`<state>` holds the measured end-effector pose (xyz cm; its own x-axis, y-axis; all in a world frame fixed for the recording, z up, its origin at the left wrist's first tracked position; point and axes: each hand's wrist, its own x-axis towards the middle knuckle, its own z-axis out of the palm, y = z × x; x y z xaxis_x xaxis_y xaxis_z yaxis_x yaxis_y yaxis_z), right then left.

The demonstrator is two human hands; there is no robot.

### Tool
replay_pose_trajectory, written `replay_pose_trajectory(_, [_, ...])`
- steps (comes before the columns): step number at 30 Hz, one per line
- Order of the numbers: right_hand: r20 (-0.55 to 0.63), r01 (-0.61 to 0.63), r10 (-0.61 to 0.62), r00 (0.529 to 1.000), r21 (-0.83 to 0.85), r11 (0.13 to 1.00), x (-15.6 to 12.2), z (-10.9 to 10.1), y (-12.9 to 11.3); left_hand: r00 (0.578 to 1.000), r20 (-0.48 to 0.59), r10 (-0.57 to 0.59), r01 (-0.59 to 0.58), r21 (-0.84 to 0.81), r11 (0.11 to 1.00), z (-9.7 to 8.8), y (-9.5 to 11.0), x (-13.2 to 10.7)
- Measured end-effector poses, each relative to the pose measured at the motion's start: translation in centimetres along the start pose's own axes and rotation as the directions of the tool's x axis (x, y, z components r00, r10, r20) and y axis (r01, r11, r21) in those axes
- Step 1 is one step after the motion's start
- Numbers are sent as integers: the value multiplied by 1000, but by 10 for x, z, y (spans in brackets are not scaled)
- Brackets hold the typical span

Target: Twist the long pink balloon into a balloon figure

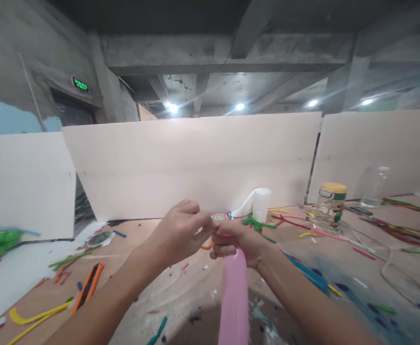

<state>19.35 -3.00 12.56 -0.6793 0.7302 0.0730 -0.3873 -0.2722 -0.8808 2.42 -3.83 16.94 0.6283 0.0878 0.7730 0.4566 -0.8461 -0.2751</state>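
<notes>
Pink balloon (234, 298) extends downward from the right hand (239, 237), curled around its upper end; left hand (185, 231) partly closed, hold unclear. Likely light, soft, burst-prone: grip gently near that end.

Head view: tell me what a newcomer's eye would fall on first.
The long pink balloon draws the eye first, gripped in the right hand and running to the bottom edge, with the left hand beside that grip. Next come the upright white roll just beyond the right hand and the glowing green exit sign at upper left.
</notes>
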Motion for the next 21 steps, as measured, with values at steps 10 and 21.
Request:
replay_pose_trajectory(10, [44,25,-23,999,-44,999,3,2,4,990,62,-130,131,-6,991,2,1,-8])
replay_pose_trajectory(21, [-49,293,-295,954,-30,956,5,5,2,848,95,-522,525,-292,800,4,11,-8])
